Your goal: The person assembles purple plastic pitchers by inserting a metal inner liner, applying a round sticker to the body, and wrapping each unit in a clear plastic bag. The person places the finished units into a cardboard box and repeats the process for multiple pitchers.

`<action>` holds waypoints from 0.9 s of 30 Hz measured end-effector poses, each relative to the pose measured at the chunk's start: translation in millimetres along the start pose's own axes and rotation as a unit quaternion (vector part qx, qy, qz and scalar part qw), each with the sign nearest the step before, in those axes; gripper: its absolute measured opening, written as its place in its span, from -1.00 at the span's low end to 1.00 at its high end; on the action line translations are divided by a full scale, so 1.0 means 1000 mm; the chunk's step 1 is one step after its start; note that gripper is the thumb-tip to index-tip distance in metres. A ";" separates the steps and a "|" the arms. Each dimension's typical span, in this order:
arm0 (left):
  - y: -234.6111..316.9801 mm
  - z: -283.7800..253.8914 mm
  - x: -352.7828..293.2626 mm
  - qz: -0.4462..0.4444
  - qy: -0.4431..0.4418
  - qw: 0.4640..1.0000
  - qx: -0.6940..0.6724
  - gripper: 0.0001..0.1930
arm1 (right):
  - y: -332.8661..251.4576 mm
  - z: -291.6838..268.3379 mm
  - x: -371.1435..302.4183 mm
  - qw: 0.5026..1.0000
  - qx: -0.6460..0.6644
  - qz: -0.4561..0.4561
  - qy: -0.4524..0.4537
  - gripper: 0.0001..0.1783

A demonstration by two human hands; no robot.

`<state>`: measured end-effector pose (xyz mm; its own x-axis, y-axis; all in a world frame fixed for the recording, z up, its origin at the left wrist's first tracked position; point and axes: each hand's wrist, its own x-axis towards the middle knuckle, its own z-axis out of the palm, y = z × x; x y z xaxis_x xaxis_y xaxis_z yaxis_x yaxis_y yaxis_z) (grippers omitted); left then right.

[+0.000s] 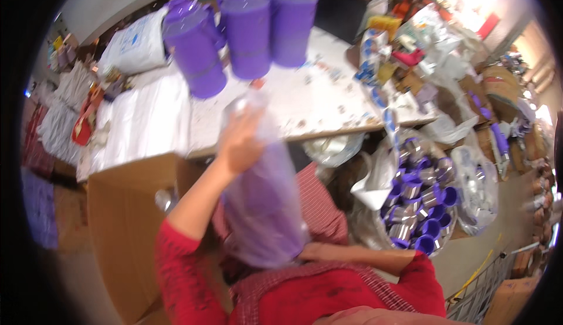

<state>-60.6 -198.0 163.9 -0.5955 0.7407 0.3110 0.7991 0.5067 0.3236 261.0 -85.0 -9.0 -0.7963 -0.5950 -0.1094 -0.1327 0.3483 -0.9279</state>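
Observation:
A purple flask (264,199) inside a clear plastic bag is tilted in front of my body, somewhat blurred. My left hand (241,140) is closed round the upper part of the bag. At the flask's lower end, my right hand (314,251) grips it from the right, its fingers mostly hidden behind the plastic. Several more purple flasks (246,37) with handles stand upright on the white table (328,96) beyond my hands.
On my left is an open cardboard box (126,243), with a stack of clear plastic bags (149,117) behind it. A large bag of purple-and-silver cups (431,228) sits at the right. Mixed plastic wrapping (431,29) covers the table's far right end.

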 end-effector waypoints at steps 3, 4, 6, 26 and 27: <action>-0.052 -0.006 -0.046 -0.235 -0.084 0.944 -0.216 -0.43 | 0.005 0.008 0.012 0.995 -0.029 0.002 0.092 -0.37; -0.074 -0.012 -0.072 -0.352 -0.139 0.871 -0.314 -0.47 | 0.001 0.003 0.019 0.987 -0.087 -0.051 0.124 -0.31; -0.110 -0.028 -0.137 -0.412 -0.078 0.828 -0.372 -0.58 | -0.012 -0.019 0.042 0.970 -0.215 -0.074 0.084 -0.20; -0.290 0.137 -0.569 -0.851 0.239 0.463 0.066 -0.53 | -0.008 -0.183 0.226 0.939 -0.138 0.048 0.310 -0.60; -0.322 0.139 -0.548 -0.871 0.212 0.440 0.044 -0.51 | -0.006 -0.194 0.227 0.938 -0.146 0.065 0.308 -0.63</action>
<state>19.7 -705.6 -235.2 -0.2568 -0.9464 -0.1960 -0.9126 0.1707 0.3715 -33.7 -81.4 41.1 -0.9949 -0.0343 0.0948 -0.0953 0.6253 -0.7745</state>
